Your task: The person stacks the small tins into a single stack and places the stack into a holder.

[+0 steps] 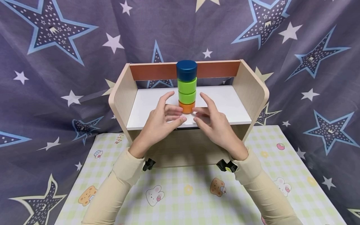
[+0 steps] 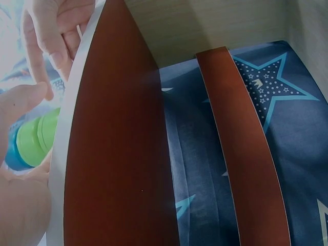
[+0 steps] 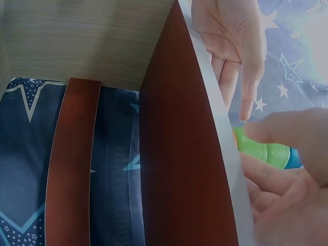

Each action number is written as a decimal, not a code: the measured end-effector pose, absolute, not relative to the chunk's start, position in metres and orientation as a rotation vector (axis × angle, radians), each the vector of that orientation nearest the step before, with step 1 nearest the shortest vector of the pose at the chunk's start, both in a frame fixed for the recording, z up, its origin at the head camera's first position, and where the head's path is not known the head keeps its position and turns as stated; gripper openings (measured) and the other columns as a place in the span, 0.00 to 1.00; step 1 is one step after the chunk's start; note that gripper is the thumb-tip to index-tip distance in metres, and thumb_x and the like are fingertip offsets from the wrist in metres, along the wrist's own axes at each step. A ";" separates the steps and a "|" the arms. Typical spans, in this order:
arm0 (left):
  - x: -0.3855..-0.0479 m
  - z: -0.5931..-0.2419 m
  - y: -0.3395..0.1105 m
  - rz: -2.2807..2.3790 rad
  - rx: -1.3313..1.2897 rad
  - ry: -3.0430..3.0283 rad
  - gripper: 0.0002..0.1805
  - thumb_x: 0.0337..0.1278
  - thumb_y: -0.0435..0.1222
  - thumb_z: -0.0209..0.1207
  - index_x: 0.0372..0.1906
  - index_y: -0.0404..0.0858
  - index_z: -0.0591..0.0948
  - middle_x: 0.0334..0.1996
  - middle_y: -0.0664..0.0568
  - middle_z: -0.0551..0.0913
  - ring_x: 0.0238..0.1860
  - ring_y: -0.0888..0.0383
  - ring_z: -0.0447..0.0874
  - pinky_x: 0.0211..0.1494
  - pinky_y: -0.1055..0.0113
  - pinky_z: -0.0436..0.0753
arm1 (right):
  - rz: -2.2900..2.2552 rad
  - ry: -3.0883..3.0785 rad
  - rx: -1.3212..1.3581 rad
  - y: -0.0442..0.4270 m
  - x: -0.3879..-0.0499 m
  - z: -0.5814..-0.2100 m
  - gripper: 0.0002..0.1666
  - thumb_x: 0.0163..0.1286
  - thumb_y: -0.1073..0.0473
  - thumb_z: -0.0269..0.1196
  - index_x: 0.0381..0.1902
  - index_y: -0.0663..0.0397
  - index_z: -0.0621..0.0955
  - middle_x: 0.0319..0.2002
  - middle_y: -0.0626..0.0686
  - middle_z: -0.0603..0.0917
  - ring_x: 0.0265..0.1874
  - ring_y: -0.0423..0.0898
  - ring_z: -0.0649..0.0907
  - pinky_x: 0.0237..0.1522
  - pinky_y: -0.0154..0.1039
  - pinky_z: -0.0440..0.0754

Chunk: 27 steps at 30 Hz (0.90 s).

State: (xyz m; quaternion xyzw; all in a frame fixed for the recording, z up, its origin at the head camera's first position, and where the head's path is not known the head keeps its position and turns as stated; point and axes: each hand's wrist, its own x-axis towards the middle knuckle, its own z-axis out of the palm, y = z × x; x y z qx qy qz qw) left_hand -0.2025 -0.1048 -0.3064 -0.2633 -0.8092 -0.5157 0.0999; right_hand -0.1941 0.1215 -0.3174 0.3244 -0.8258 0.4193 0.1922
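A column of round pieces stands upright on the white shelf (image 1: 152, 100). At its foot is an orange piece (image 1: 187, 107), then two bright green pieces (image 1: 187, 87), with a dark blue piece (image 1: 187, 71) on top. My left hand (image 1: 160, 120) is at the left of the orange piece, fingers loosely bent, fingertips at its side. On the other side, my right hand (image 1: 217, 125) mirrors it, thumb and fingers apart. Whether the fingertips touch the orange piece I cannot tell. The wrist views show the green pieces (image 2: 48, 128) partly hidden behind the shelf edge and fingers.
The shelf belongs to a small wooden cabinet with raised side panels (image 1: 254, 84) and a reddish-brown back rail (image 1: 219, 69). It stands on a checked tablecloth (image 1: 180, 193). A purple star-patterned curtain (image 1: 168, 22) hangs behind.
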 end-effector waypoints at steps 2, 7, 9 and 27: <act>-0.202 -0.306 -0.105 -1.529 -0.778 -2.391 0.48 0.58 0.38 0.71 0.77 0.43 0.54 0.49 0.48 0.85 0.48 0.57 0.86 0.51 0.67 0.84 | 1.168 -2.333 0.921 0.121 -0.194 -0.317 0.48 0.71 0.65 0.65 0.79 0.52 0.51 0.56 0.57 0.83 0.52 0.49 0.84 0.51 0.43 0.85; -0.202 -0.306 -0.106 -1.513 -0.777 -2.396 0.47 0.59 0.40 0.71 0.77 0.44 0.55 0.52 0.48 0.84 0.50 0.57 0.85 0.52 0.67 0.84 | 1.133 -2.377 0.932 0.121 -0.193 -0.315 0.48 0.72 0.63 0.65 0.80 0.51 0.50 0.61 0.58 0.80 0.56 0.51 0.82 0.52 0.44 0.84; -0.202 -0.306 -0.106 -1.497 -0.780 -2.400 0.47 0.59 0.41 0.71 0.77 0.45 0.55 0.54 0.48 0.84 0.50 0.58 0.85 0.53 0.68 0.84 | 1.112 -2.393 0.934 0.121 -0.193 -0.314 0.48 0.72 0.62 0.65 0.80 0.52 0.50 0.62 0.58 0.79 0.58 0.52 0.81 0.52 0.45 0.84; -0.200 -0.308 -0.106 -1.486 -0.808 -2.358 0.38 0.62 0.41 0.68 0.73 0.41 0.63 0.52 0.49 0.85 0.48 0.60 0.85 0.53 0.67 0.84 | 1.088 -2.417 0.915 0.120 -0.193 -0.314 0.43 0.72 0.58 0.65 0.77 0.54 0.57 0.62 0.59 0.78 0.57 0.53 0.81 0.56 0.49 0.81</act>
